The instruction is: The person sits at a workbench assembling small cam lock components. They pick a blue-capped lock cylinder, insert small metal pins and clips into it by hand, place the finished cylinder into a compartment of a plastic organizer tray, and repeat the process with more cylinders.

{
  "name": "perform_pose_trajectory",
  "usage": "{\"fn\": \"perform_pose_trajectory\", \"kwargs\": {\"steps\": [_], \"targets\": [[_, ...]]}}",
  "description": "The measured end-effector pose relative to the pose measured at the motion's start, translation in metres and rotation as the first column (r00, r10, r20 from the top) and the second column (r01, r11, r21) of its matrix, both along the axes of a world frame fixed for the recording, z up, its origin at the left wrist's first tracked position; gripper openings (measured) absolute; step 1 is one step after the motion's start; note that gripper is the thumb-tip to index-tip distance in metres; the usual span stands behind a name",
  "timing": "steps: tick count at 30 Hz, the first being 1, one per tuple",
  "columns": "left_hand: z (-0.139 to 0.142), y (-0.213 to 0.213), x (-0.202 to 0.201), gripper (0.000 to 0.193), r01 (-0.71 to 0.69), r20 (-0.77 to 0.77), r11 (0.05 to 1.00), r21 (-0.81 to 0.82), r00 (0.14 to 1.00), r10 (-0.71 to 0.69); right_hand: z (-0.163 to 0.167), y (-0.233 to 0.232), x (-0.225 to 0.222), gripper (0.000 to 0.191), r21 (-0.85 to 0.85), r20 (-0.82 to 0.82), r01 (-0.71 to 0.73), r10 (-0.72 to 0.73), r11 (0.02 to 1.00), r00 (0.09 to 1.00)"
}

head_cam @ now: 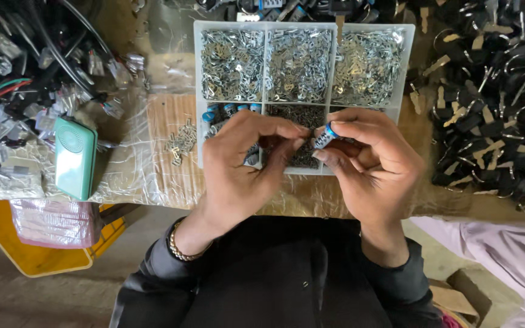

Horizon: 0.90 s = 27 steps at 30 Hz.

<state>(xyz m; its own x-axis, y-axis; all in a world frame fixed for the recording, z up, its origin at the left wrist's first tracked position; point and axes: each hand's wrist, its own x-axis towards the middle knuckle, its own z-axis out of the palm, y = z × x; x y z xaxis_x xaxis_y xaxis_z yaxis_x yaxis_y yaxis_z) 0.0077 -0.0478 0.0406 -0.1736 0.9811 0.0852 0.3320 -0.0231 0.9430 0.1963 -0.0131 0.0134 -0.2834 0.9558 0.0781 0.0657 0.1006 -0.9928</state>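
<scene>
My right hand (369, 164) pinches a small metal lock cylinder with a blue end (324, 137) between thumb and fingers. My left hand (244, 164) closes its fingertips against the cylinder's side, seemingly on a tiny part too small to make out. Both hands hover over the near edge of a white compartment tray (197, 91). The tray's far cells hold several small silvery metal pieces (299, 64). One near cell holds dark tiny parts (296, 115); another holds blue-capped cylinders (229, 110).
A heap of black-headed keys (487, 103) lies at right. Tangled cables and clear connectors (25, 73) sit at left beside a green box-shaped device (75, 158). Loose metal pieces (182, 141) lie left of the tray. Another person's pale sleeve (505, 255) shows lower right.
</scene>
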Motion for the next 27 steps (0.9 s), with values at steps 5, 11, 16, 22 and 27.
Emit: {"fn": "perform_pose_trajectory", "kwargs": {"steps": [5,11,16,22,27], "targets": [[-0.008,0.002,0.007,0.016,-0.023,0.103,1.000,-0.016,0.994,0.025,-0.003,0.006,0.001,0.035,-0.034,-0.028,-0.008,0.007,0.999,1.000],[-0.007,0.005,0.008,0.016,0.005,0.032,0.999,-0.042,0.999,-0.004,-0.003,0.009,0.007,0.032,0.018,0.056,-0.008,0.007,1.000,0.998],[0.001,0.009,0.002,0.020,0.058,-0.093,0.998,-0.026,0.994,-0.061,-0.002,0.010,0.009,0.027,0.101,0.072,-0.063,0.056,0.993,0.996],[0.039,-0.011,-0.002,0.008,0.329,0.259,0.944,0.020,0.910,-0.323,0.001,0.002,0.001,0.030,0.032,-0.088,0.035,-0.032,0.999,0.996],[0.060,-0.062,0.027,0.013,0.585,0.860,0.769,0.257,0.224,-0.457,-0.013,-0.011,0.004,0.035,0.061,-0.203,-0.005,0.017,0.998,0.979]]}}
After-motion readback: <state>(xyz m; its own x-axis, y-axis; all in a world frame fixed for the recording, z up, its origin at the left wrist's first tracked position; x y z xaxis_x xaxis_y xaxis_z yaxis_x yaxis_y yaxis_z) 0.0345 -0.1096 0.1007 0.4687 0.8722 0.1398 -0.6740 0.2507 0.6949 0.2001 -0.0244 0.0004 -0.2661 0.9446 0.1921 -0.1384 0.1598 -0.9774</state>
